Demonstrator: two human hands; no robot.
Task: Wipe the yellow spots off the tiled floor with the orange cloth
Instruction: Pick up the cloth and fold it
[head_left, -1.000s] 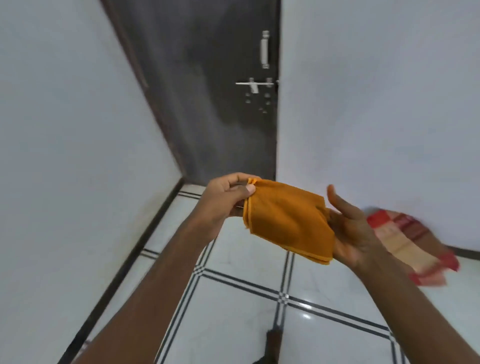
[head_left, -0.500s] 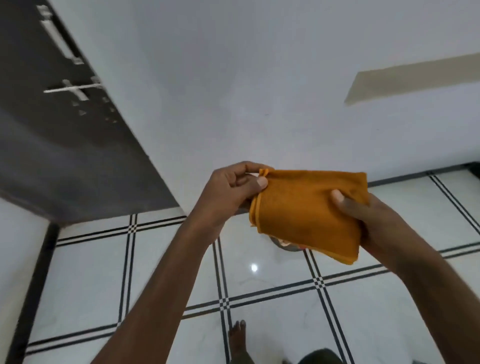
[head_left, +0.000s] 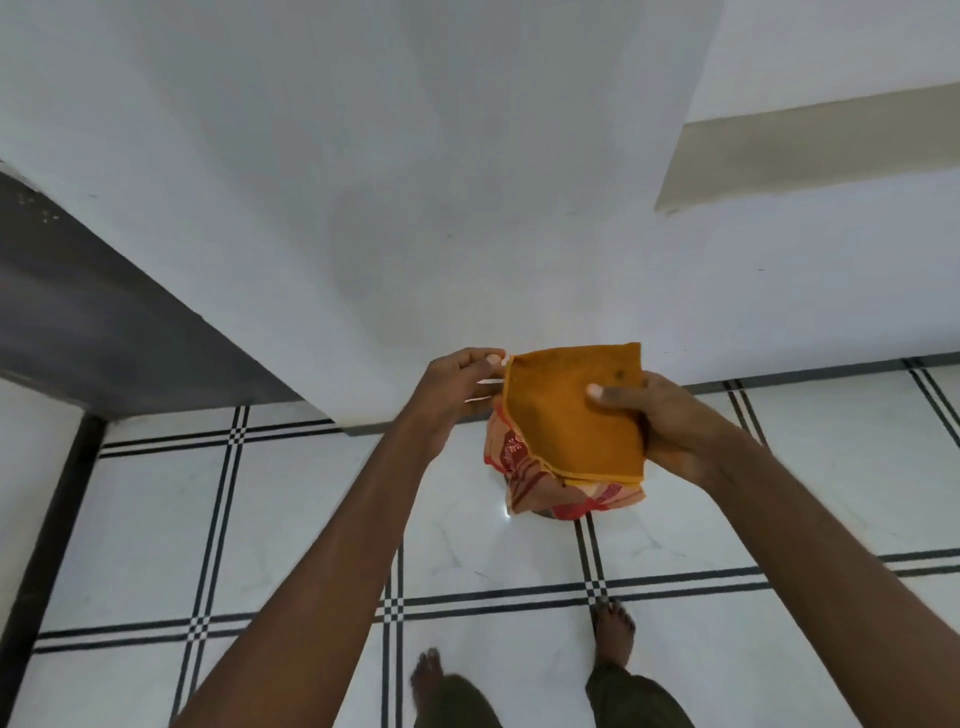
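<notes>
In the middle of the picture, two hands hold a folded orange cloth (head_left: 574, 415) up in the air above the tiled floor (head_left: 291, 519). The left hand (head_left: 457, 387) pinches the cloth's upper left corner between thumb and fingers. The right hand (head_left: 660, 421) grips the cloth's right side, with the thumb pressed flat on the front and the fingers hidden behind it. Just below the cloth, a crumpled red and tan bag (head_left: 540, 483) lies on the floor near the white wall (head_left: 415, 182). The floor is white with thin black lines. No yellow spots can be made out on it. Two bare feet (head_left: 613, 631) stand at the bottom of the picture. A dark door (head_left: 78, 322) is at the left.
</notes>
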